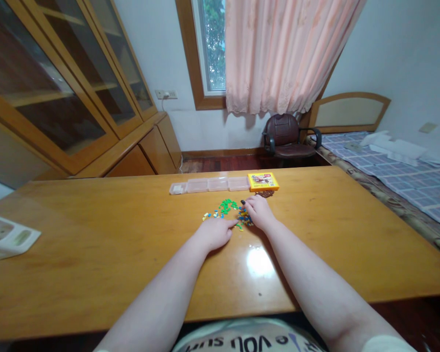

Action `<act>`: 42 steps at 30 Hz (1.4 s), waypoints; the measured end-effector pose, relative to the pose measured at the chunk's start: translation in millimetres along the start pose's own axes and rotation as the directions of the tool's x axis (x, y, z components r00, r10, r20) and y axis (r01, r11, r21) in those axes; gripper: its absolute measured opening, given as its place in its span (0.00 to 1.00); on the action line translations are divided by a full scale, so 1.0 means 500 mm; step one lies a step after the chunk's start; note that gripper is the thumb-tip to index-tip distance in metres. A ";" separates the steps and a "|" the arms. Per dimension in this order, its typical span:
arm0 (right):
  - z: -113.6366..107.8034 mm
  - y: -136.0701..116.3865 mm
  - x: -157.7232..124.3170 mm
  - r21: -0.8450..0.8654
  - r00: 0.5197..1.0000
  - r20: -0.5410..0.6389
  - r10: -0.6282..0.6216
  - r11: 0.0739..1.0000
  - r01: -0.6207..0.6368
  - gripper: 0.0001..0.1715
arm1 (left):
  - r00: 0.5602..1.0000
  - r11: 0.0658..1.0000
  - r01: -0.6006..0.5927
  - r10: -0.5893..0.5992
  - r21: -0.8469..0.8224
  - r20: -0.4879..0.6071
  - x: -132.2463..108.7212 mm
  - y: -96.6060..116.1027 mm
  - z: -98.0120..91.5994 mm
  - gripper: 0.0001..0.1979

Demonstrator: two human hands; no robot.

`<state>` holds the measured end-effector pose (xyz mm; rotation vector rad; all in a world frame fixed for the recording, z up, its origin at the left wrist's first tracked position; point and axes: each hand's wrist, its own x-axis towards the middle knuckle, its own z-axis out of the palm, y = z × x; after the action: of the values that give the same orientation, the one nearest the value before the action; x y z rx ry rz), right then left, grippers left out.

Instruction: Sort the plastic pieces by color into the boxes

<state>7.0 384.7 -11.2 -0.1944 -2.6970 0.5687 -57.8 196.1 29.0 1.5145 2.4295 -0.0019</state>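
Bricks of blue and yellow plastic (243, 215), tiny and hard-edged, lie in a loose heap on the glossy honey-brown wooden table (132, 264), between your two hands. They lie at mixed angles, so the heap shares no single direction; the axis of each brick is too small to read.

Your right hand (259, 211) reaches in from the heap's right side, fingers bent and nearly closed, with a small black plastic block (243, 202) nipped at the fingertips. Its stubby shape shows, but you cannot tell which way its long axis runs. Your left hand (216, 233) lies palm down, index finger stretched to the right toward the heap's near edge and the other fingers curled; whether anything is tucked beneath it, you cannot tell.

Just beyond your left hand is a curved scatter of bright green plastic bricks (227, 206), with a few yellow, white and blue bricks (207, 215) to its left. Past your right hand you have a low pile of dark brown pieces (267, 194), directly in front of a flat yellow rectangular box (263, 181) with a printed face. From the box's left side, a row of shallow clear plastic trays (218, 184) runs lengthwise across your view, smooth-walled and oblong.
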 end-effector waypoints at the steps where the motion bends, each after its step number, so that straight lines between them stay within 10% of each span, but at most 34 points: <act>1: 0.000 0.000 0.000 0.001 1.000 0.001 0.003 1.000 -0.003 0.26 | 1.000 1.000 0.027 -0.027 0.006 -0.001 0.000 -0.003 -0.001 0.24; 25: 0.004 0.002 -0.001 0.079 0.999 -0.028 0.020 0.997 -0.017 0.26 | 0.997 0.996 0.080 -0.080 0.047 0.009 -0.002 0.012 -0.001 0.26; 31: 0.004 0.001 0.000 0.086 0.999 -0.032 0.025 0.996 -0.022 0.27 | 0.994 0.996 -0.089 0.088 0.005 0.068 -0.010 0.017 -0.007 0.25; 42: 0.007 0.005 0.001 0.106 0.996 -0.067 0.051 0.993 -0.043 0.26 | 0.989 0.987 0.149 -0.149 0.054 -0.008 -0.003 -0.001 -0.002 0.28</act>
<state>5.5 385.6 -15.1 -0.2451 -2.5938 0.7025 -58.2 194.8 30.3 1.3513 2.5594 -0.0962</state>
